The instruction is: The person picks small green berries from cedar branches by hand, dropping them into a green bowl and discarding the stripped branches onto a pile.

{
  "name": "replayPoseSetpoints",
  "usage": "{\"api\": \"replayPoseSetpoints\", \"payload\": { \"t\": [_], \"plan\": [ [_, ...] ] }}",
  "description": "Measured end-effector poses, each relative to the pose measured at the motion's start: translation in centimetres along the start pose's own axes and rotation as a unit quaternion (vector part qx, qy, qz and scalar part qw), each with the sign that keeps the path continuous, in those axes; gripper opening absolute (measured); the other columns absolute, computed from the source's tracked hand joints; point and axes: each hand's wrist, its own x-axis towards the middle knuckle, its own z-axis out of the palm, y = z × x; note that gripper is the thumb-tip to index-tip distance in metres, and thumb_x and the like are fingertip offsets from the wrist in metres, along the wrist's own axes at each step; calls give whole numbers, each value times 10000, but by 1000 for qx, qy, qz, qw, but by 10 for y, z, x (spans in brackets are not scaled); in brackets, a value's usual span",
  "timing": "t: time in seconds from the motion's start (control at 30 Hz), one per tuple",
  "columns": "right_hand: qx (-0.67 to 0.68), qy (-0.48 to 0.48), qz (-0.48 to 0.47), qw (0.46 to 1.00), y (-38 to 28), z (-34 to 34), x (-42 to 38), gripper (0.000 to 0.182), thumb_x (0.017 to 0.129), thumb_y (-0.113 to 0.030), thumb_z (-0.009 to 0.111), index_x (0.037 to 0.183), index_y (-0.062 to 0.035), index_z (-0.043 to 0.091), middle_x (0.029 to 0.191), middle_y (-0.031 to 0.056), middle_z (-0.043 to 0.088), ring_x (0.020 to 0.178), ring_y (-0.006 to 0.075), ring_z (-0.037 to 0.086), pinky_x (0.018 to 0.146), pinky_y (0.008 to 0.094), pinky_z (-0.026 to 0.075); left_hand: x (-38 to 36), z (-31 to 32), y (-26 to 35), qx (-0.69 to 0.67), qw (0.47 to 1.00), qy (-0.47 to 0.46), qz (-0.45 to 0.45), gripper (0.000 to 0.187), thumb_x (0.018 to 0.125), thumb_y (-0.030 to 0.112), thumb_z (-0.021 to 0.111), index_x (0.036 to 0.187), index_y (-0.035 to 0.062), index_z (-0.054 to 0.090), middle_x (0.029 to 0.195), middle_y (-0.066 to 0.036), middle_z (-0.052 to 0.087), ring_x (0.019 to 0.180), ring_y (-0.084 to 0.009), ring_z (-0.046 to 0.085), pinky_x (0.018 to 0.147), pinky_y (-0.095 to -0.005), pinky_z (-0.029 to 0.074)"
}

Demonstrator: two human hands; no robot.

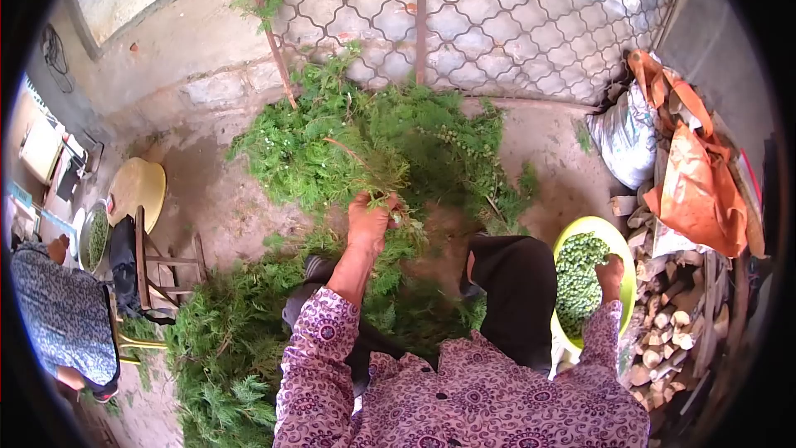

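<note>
My left hand [370, 220] is closed round the stems of a leafy green sprig [377, 170], held over the ground between my knees. Behind it lies a heap of feathery green branches [298, 145]. On the right, my right hand [611, 274] is at the inner right side of a yellow-green basin [593, 226], over small green pieces [578, 282] that partly fill it. Its fingers point down toward the pieces, and whether they hold any is too small to tell.
More branches [224, 348] lie at my lower left. A co-worker [66, 307] is at the far left beside a bowl of green pieces [97, 241] and a wooden stool frame [170, 261]. Firewood [663, 340], a white sack [622, 141] and orange sheeting [696, 191] are at the right. A metal lattice [497, 25] stands ahead.
</note>
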Motion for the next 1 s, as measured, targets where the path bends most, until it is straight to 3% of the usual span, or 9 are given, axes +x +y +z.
{"api": "replayPoseSetpoints", "payload": {
  "t": [0.03,0.1,0.23,0.3,0.37,0.47,0.53,0.7,1.0],
  "plan": [
    [50,-40,39,997,-7,-10,-6,305,583,-125,621,873,-30,621,896,193,600,853,319,576,772,358,449,-3,0,-1,15,1000,4,-6,159,743,42,624,860,57,518,749,-35,582,570,-99,530,422,-243,435],
    [86,4,-32,996,-1,14,2,200,606,-129,600,771,-18,631,698,152,617,686,279,601,688,352,461,-8,0,0,27,1000,-8,-8,163,742,45,624,864,57,516,733,-25,568,549,-90,511,419,-240,443],
    [276,26,-83,957,-102,-27,-3,194,697,-149,568,786,20,603,632,108,592,551,176,553,525,288,433,-11,2,1,40,998,-33,-24,183,741,65,632,872,51,506,680,0,519,503,-76,469,425,-241,478],
    [621,-190,73,757,-177,-75,-20,118,784,-55,530,901,-46,523,623,-4,471,445,59,375,371,174,260,-8,1,-1,39,998,-36,-29,202,739,68,636,888,42,502,671,3,506,507,-76,473,435,-244,488],
    [774,-308,50,551,-215,-84,-22,135,786,-18,548,903,-41,487,613,-13,447,439,40,358,337,172,226,-7,1,-2,37,998,-38,-33,222,736,71,640,903,32,499,661,6,493,512,-77,477,444,-248,499],
    [703,-355,-38,614,-284,-109,-52,59,773,-43,575,820,-52,540,657,-9,479,479,49,396,375,178,289,-5,-1,-1,35,999,-24,-29,298,731,68,643,971,-7,483,674,-6,500,522,-79,485,447,-251,500],
    [584,-281,-223,728,-324,-117,-79,108,740,-103,631,762,-39,548,676,-16,490,563,78,464,476,207,380,-3,-4,-1,33,998,-50,-16,742,720,77,674,1259,-102,197,689,-70,556,520,-118,511,467,-282,509],
    [459,-170,-439,753,-385,-97,-112,274,626,-173,713,762,-26,527,654,65,500,590,174,505,543,283,407,-5,-6,-1,57,996,-67,8,651,725,80,671,1203,-121,277,710,-77,552,518,-115,511,463,-253,475],
    [376,-82,-516,765,-407,-86,-119,196,638,-90,663,707,-11,499,600,129,487,513,279,452,492,327,376,-11,-13,9,47,996,-70,13,435,717,8,626,1084,-88,413,753,-96,572,573,-138,561,451,-232,450]
  ]
}}
